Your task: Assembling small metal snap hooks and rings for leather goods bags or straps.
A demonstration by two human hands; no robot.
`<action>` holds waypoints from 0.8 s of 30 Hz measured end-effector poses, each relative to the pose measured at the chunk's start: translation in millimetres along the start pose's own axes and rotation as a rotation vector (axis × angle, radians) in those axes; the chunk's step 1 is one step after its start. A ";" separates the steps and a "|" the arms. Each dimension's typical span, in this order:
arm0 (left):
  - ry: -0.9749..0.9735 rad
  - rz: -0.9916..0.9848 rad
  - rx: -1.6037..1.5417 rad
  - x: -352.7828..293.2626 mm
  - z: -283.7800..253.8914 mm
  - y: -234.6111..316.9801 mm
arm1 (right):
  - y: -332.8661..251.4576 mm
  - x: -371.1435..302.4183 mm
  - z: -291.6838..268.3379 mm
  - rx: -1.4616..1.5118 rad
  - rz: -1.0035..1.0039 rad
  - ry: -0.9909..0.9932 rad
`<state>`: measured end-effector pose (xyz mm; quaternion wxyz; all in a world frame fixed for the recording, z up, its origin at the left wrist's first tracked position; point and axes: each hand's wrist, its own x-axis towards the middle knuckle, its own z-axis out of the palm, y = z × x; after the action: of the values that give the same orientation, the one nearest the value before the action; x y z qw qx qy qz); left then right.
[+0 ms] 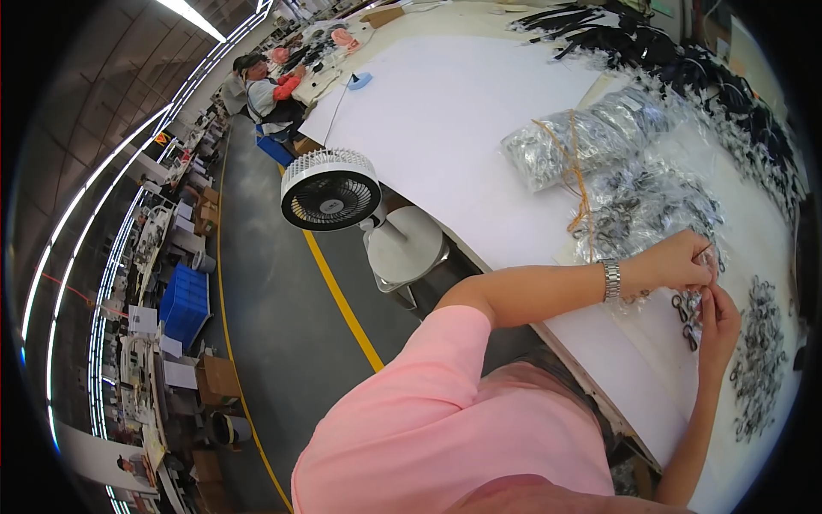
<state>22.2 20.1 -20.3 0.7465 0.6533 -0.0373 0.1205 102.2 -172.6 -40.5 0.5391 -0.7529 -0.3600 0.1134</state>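
Note:
My left hand (681,259), with a metal-band watch at the wrist, is closed in a pinch over the table. Just below it, my right hand (719,321) is closed too, its fingertips meeting the left ones. A bit of clear plastic wrapping (707,257) shows between the fingers; what is inside it I cannot make out. Beside the hands lie a few dark metal snap hooks (687,321). A pile of loose metal hooks (758,360) spreads to the right. Beyond the left hand is a heap of plastic-wrapped metal pieces (642,210).
A large clear bag (539,158) tied with orange string (578,184) lies farther up the white tabletop (445,111). Black straps (634,43) are heaped along the far right edge. A white fan (331,190) stands at the table's left edge. Another person (272,94) sits at the far left.

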 end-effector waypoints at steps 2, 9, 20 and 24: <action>-0.061 -0.105 -0.218 1.2 -12.6 2.6 | 3.9 4.7 -4.8 0.074 0.033 -0.019; 0.137 0.118 0.388 10.5 -39.0 -20.1 | -4.1 5.3 -24.6 0.283 0.099 -0.014; -0.189 0.031 0.625 -12.7 4.4 32.7 | -30.0 3.5 1.1 0.340 0.128 0.038; -0.096 -0.015 0.597 -15.0 22.5 26.1 | -21.0 -2.1 2.1 0.404 0.086 0.062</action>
<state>4.0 -1.0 4.9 0.5198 0.8490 -0.0305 0.0897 90.7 -169.1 -23.1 0.6846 -0.6472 -0.2809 0.1829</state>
